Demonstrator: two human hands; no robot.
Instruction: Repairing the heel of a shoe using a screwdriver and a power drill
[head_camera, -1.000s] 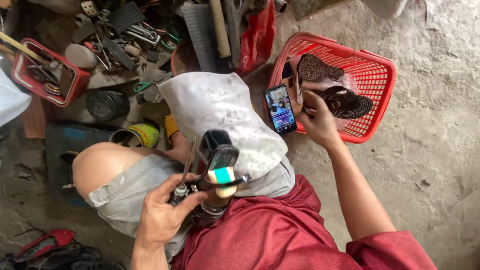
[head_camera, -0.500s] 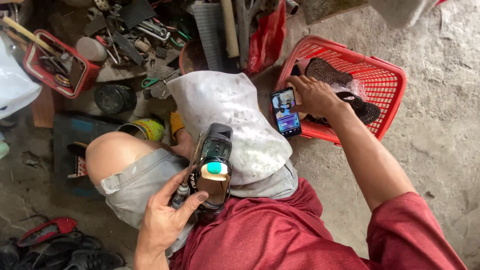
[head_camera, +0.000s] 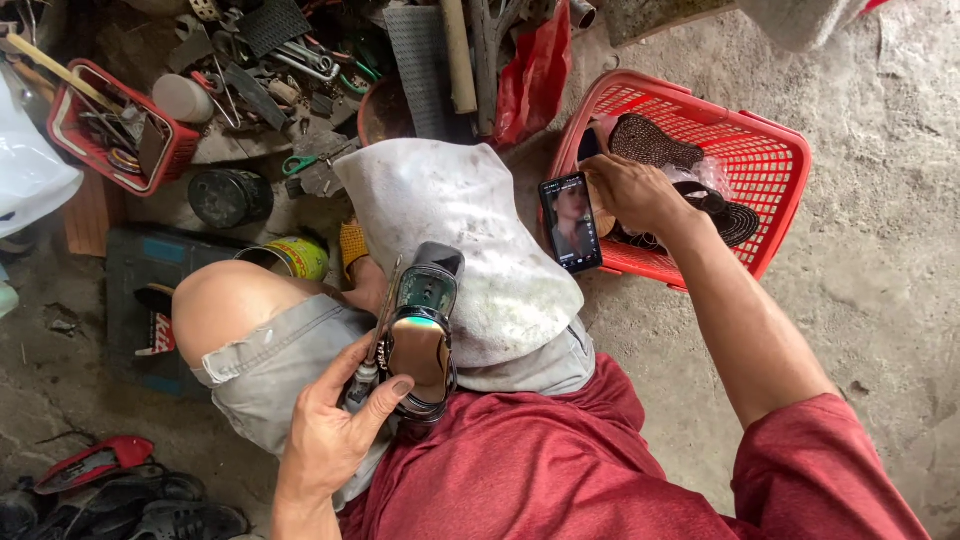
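My left hand (head_camera: 330, 430) grips a dark sandal (head_camera: 422, 320) with a shiny insole, together with a thin metal awl (head_camera: 378, 330), and holds both against my lap. A dirty white cloth (head_camera: 470, 230) lies over my right knee. My right hand (head_camera: 635, 190) reaches into the red plastic basket (head_camera: 775, 170), fingers curled down among the dark sandals (head_camera: 655, 140) inside. What those fingers hold is hidden. A phone (head_camera: 570, 222) with a lit screen leans on the basket's near wall, just left of that hand.
Tools and scrap (head_camera: 290, 70) are piled at the top left, with a small red tray (head_camera: 110, 125) of tools, a dark round tin (head_camera: 228, 197) and a yellow can (head_camera: 295, 257). A red bag (head_camera: 535, 75) lies behind the basket. Dark sandals (head_camera: 120, 490) sit at the bottom left on concrete.
My right hand has moved from the basket's near edge deeper into it, over the sandals. My left hand has turned the sandal so that its shiny insole faces up.
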